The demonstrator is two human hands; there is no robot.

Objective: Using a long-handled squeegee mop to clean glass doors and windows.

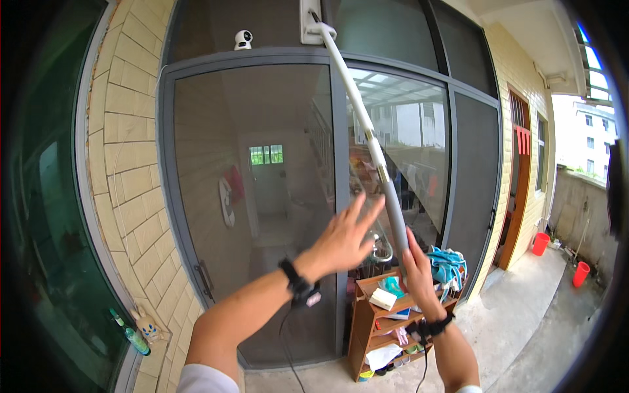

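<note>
Long-handled wiper slants up to the upper panes; right hand wraps its grey grip, left hand spread beside it. I judge work underway; share done or remaining, I can't tell.

Bright daylight, reflections across window glass, bowed edges, dark corners

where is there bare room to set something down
Bare concrete floor shows between the shelf and the red buckets. The shelf top is crowded with a blue cloth, white box and teal item. Lower left, a bottle and rabbit figure sit close together.
</note>
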